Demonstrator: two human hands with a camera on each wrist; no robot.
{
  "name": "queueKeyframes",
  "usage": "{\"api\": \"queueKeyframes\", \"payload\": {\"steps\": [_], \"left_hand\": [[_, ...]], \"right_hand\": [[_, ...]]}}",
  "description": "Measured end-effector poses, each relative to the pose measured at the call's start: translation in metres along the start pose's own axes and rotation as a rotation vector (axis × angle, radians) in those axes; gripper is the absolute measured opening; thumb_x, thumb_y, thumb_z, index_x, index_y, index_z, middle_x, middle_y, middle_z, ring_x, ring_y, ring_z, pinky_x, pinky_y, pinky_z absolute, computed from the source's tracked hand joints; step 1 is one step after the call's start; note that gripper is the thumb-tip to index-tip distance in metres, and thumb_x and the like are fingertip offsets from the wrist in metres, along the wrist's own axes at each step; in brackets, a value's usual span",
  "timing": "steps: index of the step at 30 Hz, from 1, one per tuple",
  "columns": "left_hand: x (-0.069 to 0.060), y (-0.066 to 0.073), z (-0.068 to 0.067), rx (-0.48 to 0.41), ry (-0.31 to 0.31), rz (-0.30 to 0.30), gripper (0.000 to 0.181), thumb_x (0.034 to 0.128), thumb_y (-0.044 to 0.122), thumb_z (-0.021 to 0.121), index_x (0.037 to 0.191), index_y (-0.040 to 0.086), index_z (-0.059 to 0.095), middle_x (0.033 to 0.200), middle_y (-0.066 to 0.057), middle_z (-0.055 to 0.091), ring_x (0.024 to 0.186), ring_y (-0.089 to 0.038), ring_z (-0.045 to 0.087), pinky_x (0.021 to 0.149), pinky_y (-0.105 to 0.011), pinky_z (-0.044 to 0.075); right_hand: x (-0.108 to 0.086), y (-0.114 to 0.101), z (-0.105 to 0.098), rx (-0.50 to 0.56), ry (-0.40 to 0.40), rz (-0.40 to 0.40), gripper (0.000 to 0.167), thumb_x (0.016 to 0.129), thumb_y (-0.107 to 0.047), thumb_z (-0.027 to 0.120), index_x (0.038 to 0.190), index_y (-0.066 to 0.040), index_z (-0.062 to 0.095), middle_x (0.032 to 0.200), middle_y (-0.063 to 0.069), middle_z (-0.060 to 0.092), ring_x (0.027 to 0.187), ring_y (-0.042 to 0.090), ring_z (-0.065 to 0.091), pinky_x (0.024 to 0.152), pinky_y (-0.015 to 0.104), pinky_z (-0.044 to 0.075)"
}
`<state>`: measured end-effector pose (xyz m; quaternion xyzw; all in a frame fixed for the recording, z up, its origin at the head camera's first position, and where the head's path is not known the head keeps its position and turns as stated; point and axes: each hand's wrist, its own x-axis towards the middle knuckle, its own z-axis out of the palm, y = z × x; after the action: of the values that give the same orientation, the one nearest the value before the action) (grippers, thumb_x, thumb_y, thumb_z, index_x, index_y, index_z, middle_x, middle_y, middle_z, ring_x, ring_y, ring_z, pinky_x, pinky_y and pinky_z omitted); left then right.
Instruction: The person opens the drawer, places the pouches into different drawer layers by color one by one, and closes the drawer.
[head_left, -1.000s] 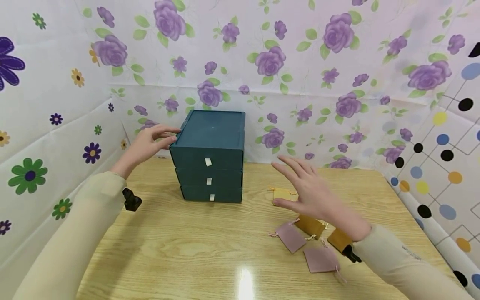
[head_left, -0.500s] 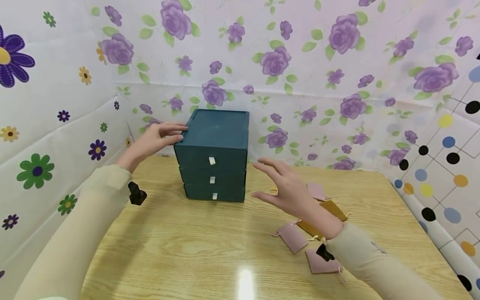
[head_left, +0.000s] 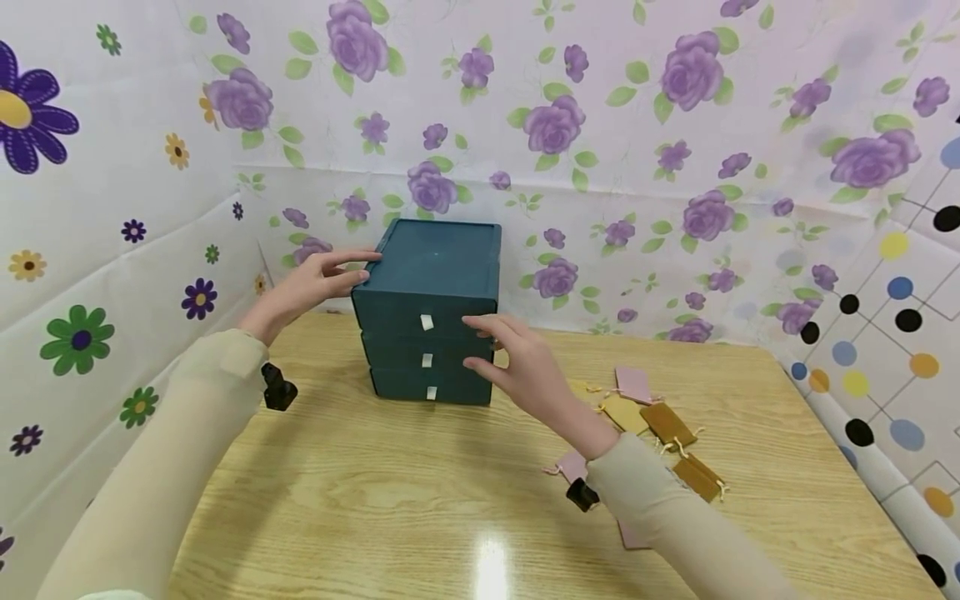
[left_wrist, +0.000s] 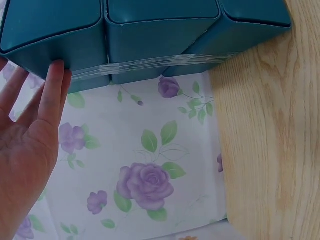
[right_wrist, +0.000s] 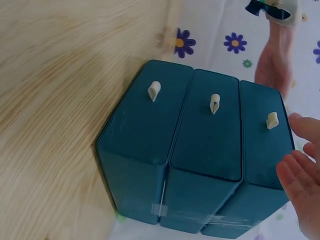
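A dark teal box of three stacked drawers (head_left: 442, 258) stands near the back wall. Each drawer front bears a small white pull tab, such as the top tab (head_left: 427, 322); all three drawers look closed. My left hand (head_left: 303, 287) rests its fingertips on the box's upper left edge, fingers (left_wrist: 50, 95) fairly straight along its side. In front of the box's right part is my right hand (head_left: 525, 367), thumb and fingers spread apart with nothing between them. The right wrist view puts this hand (right_wrist: 306, 187) close beside the top drawer; whether it touches is unclear.
Small drawstring pouches lie on the wooden table (head_left: 360, 500) at right: a pink pouch (head_left: 633, 383), a yellow pouch (head_left: 624, 414), a brown pouch (head_left: 667, 424) and several more, some partly behind my right arm. Clear tape (left_wrist: 145, 63) runs along the box's side. Flowered cloth (head_left: 622, 208) hangs behind.
My right hand has moved left from above the pouches to the front right of the drawer box, uncovering some pouches. My left hand stays at the box's edge. The head view has shifted slightly.
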<state>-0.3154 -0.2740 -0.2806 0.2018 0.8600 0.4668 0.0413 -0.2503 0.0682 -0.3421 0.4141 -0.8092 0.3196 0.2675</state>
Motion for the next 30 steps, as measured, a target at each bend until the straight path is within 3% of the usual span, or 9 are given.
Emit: {"api": "queueKeyframes", "payload": {"steps": [6,12,18,30], "left_hand": [[0.000,-0.003,0.000,-0.027,0.011,-0.014,0.052,0.1031,0.035,0.052,0.152,0.020,0.042,0.165,-0.005,0.024,0.147,-0.035,0.033,0.117,-0.059,0.034],[0.001,-0.004,0.002,-0.034,0.012,-0.024,0.051,0.1030,0.035,0.052,0.152,0.022,0.042,0.165,-0.004,0.024,0.148,-0.036,0.033,0.117,-0.060,0.032],[0.001,-0.005,0.002,-0.035,0.018,-0.016,0.051,0.1032,0.034,0.052,0.151,0.021,0.042,0.164,-0.005,0.025,0.147,-0.036,0.033,0.117,-0.061,0.032],[0.000,-0.004,0.003,-0.034,0.022,-0.018,0.052,0.1034,0.034,0.052,0.152,0.019,0.042,0.165,-0.007,0.024,0.147,-0.037,0.032,0.116,-0.062,0.033]], "right_hand": [[0.015,0.004,0.015,0.162,-0.017,-0.058,0.043,0.088,-0.013,0.074,0.130,-0.007,0.063,0.120,0.010,0.067,0.100,0.016,0.069,0.082,0.020,0.059],[0.024,0.009,0.026,0.194,-0.012,-0.060,0.039,0.088,-0.011,0.074,0.126,-0.006,0.066,0.114,0.011,0.070,0.095,0.017,0.072,0.078,0.019,0.059],[0.032,0.009,0.031,0.134,-0.005,-0.032,0.030,0.088,-0.011,0.074,0.118,-0.007,0.071,0.103,0.007,0.074,0.086,0.014,0.074,0.072,0.016,0.059],[0.044,0.004,0.038,-0.031,-0.041,-0.008,0.022,0.091,-0.018,0.072,0.112,-0.013,0.075,0.097,0.001,0.077,0.066,0.005,0.069,0.064,0.013,0.055]]}}
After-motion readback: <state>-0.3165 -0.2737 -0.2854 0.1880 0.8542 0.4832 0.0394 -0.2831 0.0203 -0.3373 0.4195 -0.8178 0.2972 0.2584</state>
